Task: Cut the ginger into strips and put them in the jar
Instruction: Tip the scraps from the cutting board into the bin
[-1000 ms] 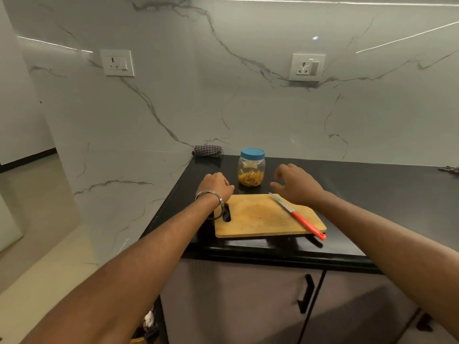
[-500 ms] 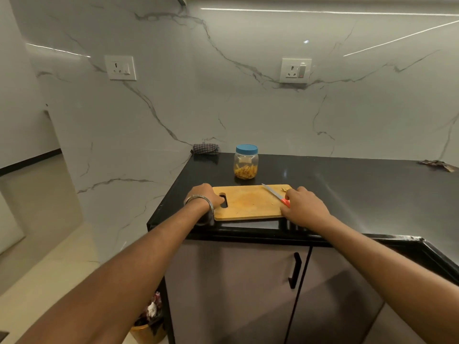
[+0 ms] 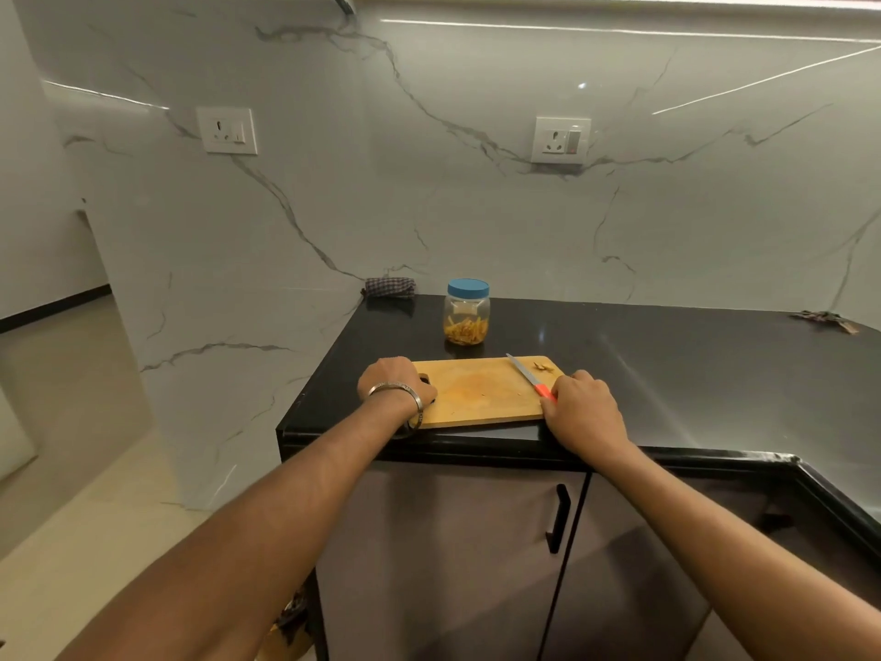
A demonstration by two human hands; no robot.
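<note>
With the ginger strips (image 3: 465, 330) already in the capped jar (image 3: 467, 311) behind the cutting board (image 3: 481, 393), the left hand (image 3: 395, 384) curls over its handle end and the right hand (image 3: 584, 405) rests on the knife (image 3: 530, 377) handle, grip unclear, likely steadying things on the table (image 3: 667, 364).

jar (image 3: 467, 311) behind board (image 3: 481, 393), knife (image 3: 530, 376) on it
</note>
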